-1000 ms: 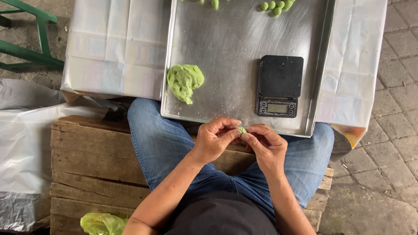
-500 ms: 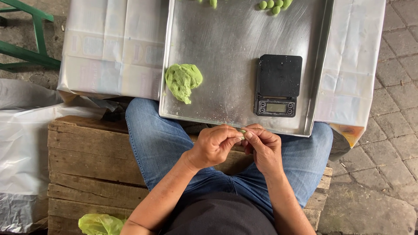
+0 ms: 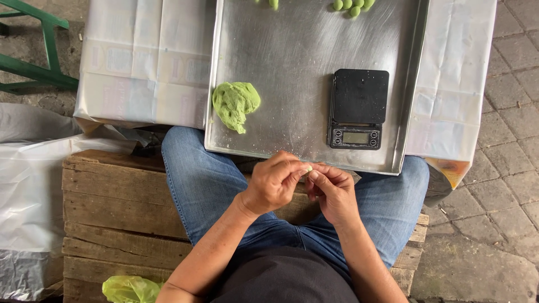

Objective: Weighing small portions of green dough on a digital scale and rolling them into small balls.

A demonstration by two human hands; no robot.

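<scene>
- Stone paving showed along the right edge of the frame, and a paper-covered worktop (image 3: 135, 73) filled the upper part.
- On it lay a metal tray (image 3: 292, 50), its near edge over the person's knees.
- A lump of green dough (image 3: 234, 104) sat at the tray's left side; a black scale (image 3: 359, 109) stood right of centre; small green balls (image 3: 351, 5) lay at the top edge.
- Just below the tray's near edge, the left hand (image 3: 275, 182) and right hand (image 3: 334, 191) met fingertip to fingertip, both pinched narrow on a tiny pale dough piece (image 3: 306, 168).
- The person sat on a wooden crate (image 3: 112, 213), lower left.
</scene>
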